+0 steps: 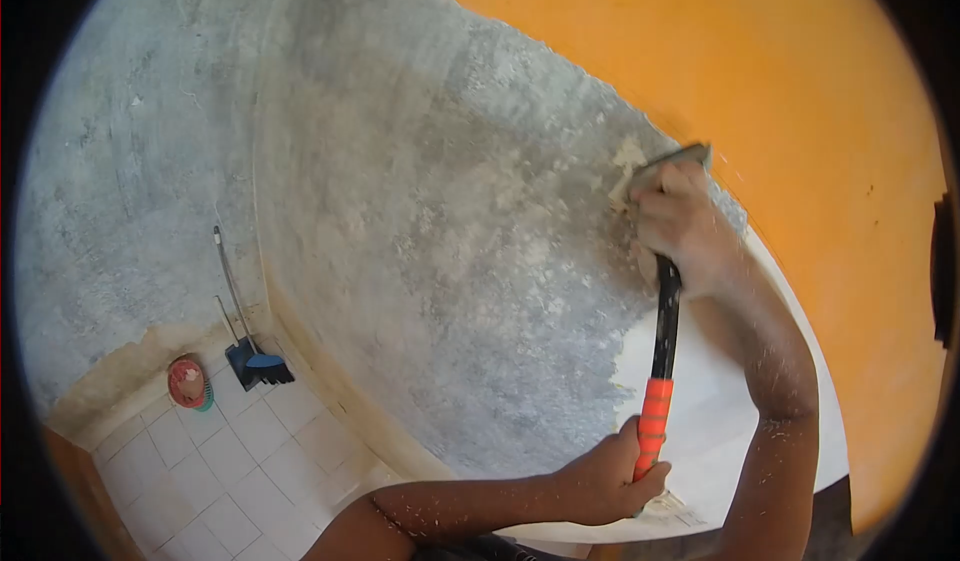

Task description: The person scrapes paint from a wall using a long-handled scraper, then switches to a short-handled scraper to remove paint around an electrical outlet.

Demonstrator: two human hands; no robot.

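A long-handled scraper with a black shaft and an orange grip is held at a slant against the wall. My left hand is wrapped round the orange grip at its lower end. Higher up, my right hand closes round the tool just below its head, slightly blurred. The flat scraper head touches the wall at the edge between bare grey plaster and orange paint. My right hand covers part of the head. Pale flecks cling to my forearms.
At lower left, a dustpan and a broom lean in the corner beside a red bucket on white floor tiles. A white wall patch lies behind the handle. A dark object is at the far right.
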